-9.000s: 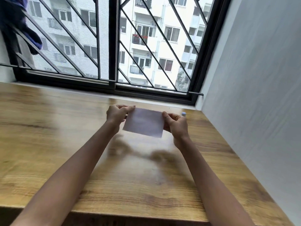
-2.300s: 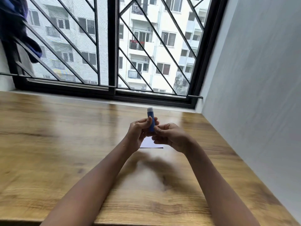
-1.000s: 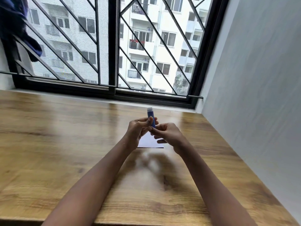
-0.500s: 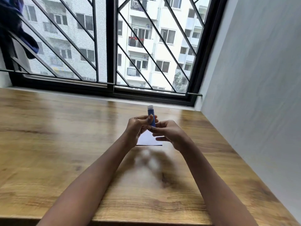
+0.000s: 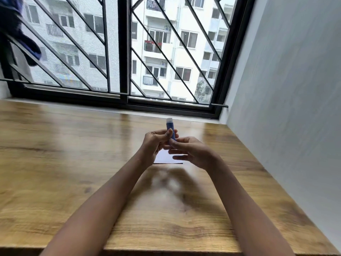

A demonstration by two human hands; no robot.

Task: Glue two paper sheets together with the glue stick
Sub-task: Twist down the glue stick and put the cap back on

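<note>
Head view shows both hands raised together over the middle of the table, with the glue stick between them. The left hand [image 5: 152,145] grips the glue stick [image 5: 170,128]: its thumb lies across the front of the blue barrel and its fingers curl round behind it. The right hand [image 5: 193,154] meets the stick from the other side. Its thumb and forefinger pinch the lower end of the barrel, just under the left thumb, while its other fingers spread loosely forward. The stick stands nearly upright, tilted a little to the left, and its pale top end rises clear above both hands.

Below the hands a white paper [image 5: 167,157] lies flat on the table. The palms and fingers hide most of it, and its near edge shows as a thin dark line. Whether it is one sheet or two stacked cannot be told from this angle. The hands do not touch it.

Both bare forearms reach in from the bottom edge and cast soft shadows on the glossy wooden table [image 5: 70,156]. The table runs back to a black-framed window [image 5: 124,52] with diagonal bars, and pale apartment blocks show through it. A dark blue cloth [image 5: 20,36] hangs on the bars at the far left. A plain grey wall [image 5: 287,93] closes the right side of the table.
</note>
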